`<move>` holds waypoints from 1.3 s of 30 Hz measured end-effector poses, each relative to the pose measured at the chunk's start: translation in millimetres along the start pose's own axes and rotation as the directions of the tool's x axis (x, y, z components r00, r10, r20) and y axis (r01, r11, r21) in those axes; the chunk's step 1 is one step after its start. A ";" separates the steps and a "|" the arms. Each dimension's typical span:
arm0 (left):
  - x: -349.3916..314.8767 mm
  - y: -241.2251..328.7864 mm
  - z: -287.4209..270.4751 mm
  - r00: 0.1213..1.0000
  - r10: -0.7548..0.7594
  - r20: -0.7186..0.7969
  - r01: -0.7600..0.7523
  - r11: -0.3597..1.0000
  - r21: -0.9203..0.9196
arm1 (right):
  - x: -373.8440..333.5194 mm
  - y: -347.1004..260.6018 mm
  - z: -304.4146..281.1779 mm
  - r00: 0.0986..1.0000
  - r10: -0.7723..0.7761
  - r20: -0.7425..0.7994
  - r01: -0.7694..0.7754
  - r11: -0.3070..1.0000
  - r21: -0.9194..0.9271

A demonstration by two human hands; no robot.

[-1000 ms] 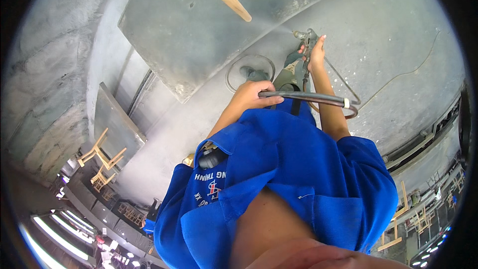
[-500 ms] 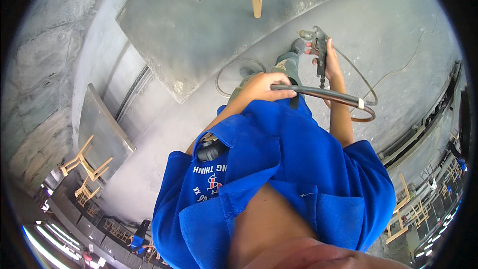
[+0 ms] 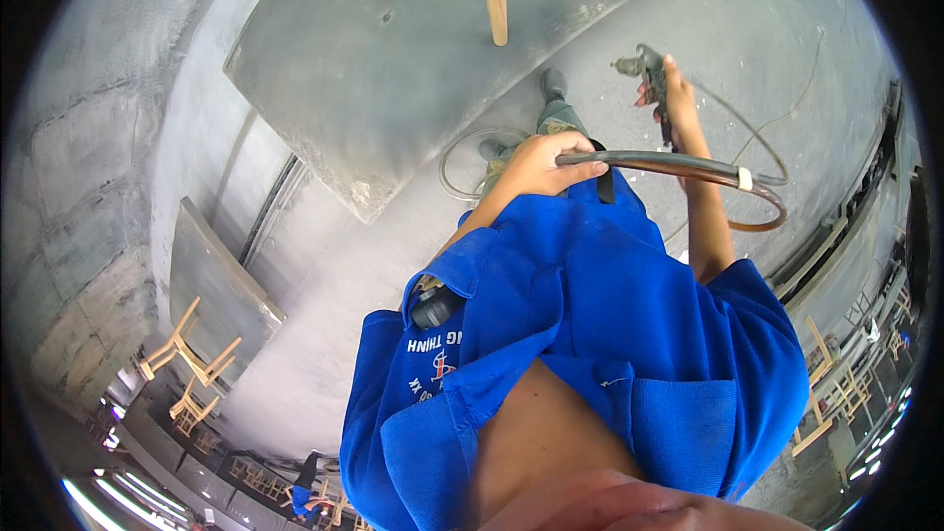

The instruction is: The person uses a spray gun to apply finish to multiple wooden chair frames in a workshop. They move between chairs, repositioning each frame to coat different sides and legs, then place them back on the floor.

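Observation:
My right hand (image 3: 678,98) is wrapped round the grip of a dark spray gun (image 3: 649,74), its nozzle pointing to the left. In front of my waist my left hand (image 3: 546,163) closes on a pair of hoses (image 3: 678,161), one black and one brownish, joined by a pale band of tape. From my left hand the hoses run to the right and loop back near my right forearm. Wooden legs (image 3: 495,10) of a piece of furniture show at the top edge, beyond both hands; the rest of it is out of view.
A large grey panel (image 3: 324,88) lies ahead, its corner near my feet. Hose loops (image 3: 462,172) lie by my left boot. Wooden chair frames (image 3: 192,349) stand at the lower left, others (image 3: 821,383) at the right. Another person in blue (image 3: 303,500) is far off at lower left.
Both hands have shifted right in the picture, with the spray gun and hoses still held. The gun has tilted slightly. More wooden legs show at the top as the view has turned.

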State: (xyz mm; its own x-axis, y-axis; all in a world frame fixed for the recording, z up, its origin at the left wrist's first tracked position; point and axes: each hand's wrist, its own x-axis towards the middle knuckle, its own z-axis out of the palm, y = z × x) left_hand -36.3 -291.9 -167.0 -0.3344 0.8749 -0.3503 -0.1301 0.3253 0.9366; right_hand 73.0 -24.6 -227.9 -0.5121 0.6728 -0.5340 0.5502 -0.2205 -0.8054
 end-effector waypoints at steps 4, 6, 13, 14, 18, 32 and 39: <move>37.6 23.8 13.7 0.999 0.032 0.018 -0.033 0.999 0.031 | 26.4 -66.2 -36.1 0.988 -0.102 0.112 0.086 0.986 0.143; 58.2 37.1 19.6 0.998 0.031 0.052 -0.033 0.998 0.049 | 41.4 -98.2 -52.8 0.969 -0.144 0.199 0.084 0.955 0.285; 143.6 68.8 35.2 0.995 -0.053 0.080 0.046 0.995 0.087 | 139.5 -143.2 -62.0 0.854 -0.200 0.480 -0.072 0.869 0.490; 151.2 71.1 37.4 0.996 -0.072 0.052 0.067 0.995 0.080 | 153.9 -136.4 -55.9 0.905 -0.055 0.421 -0.169 0.863 0.475; 184.9 72.4 33.7 0.990 -0.119 -0.079 0.120 0.993 0.003 | 228.5 -99.2 -27.0 0.905 0.041 0.423 -0.163 0.952 0.258; 211.9 59.2 20.2 0.896 -0.333 -0.293 0.303 0.942 -0.144 | 356.6 -0.7 37.2 0.941 0.230 0.249 -0.303 0.900 0.312; 215.2 77.2 27.1 0.895 -0.303 -0.328 0.345 0.935 0.077 | 374.4 16.5 112.4 0.865 0.122 0.487 -0.486 0.446 0.751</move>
State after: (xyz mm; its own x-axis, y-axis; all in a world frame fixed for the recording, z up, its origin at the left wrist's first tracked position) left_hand -93.0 -68.8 -169.9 -0.5663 0.5664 -0.5987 -0.1651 0.6337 0.7557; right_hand -183.8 144.3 -470.1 -0.6968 0.2110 -0.6856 -0.0012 -0.9561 -0.2930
